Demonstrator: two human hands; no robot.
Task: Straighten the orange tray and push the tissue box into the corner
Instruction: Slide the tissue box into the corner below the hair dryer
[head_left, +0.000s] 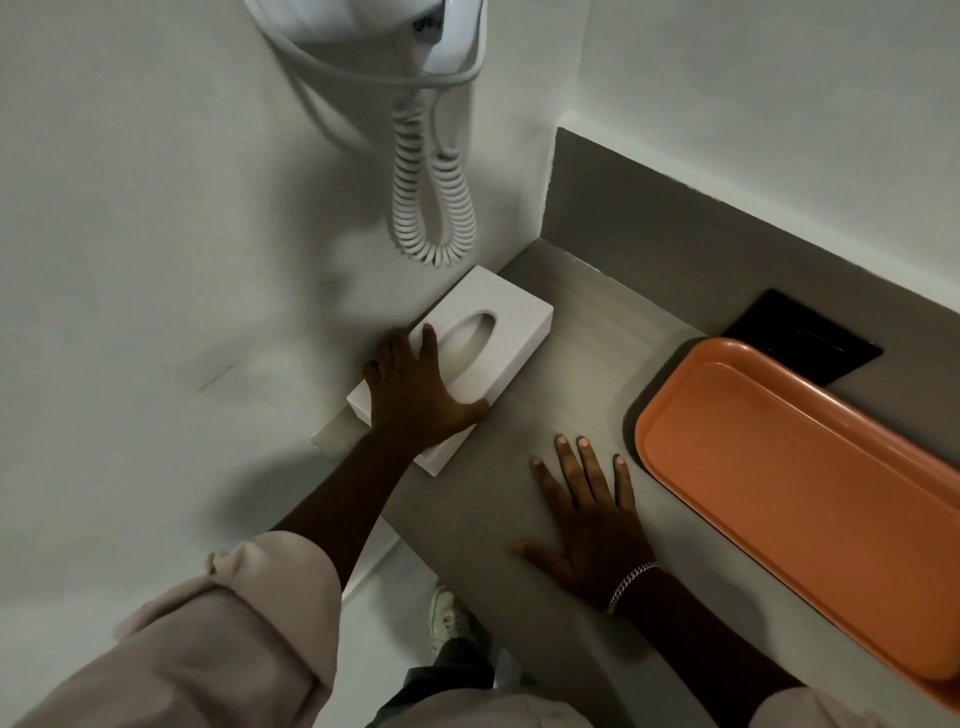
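A white tissue box (498, 312) with an oval slot lies on the grey counter (576, 322), its long side against the left wall, a gap short of the back corner. My left hand (415, 389) presses flat on its near end, fingers spread over the top and thumb along the right edge. My right hand (587, 514) rests flat on the counter with fingers apart, holding nothing, just left of the orange tray (789, 499). The empty tray lies along the back wall, and its right end runs out of view.
A wall-mounted white hair dryer (441, 31) hangs its coiled cord (431, 197) above the tissue box. A black rectangular panel (810, 338) sits behind the tray by the grey backsplash (675, 218). The counter's front edge drops to the floor, where a shoe (447, 618) shows.
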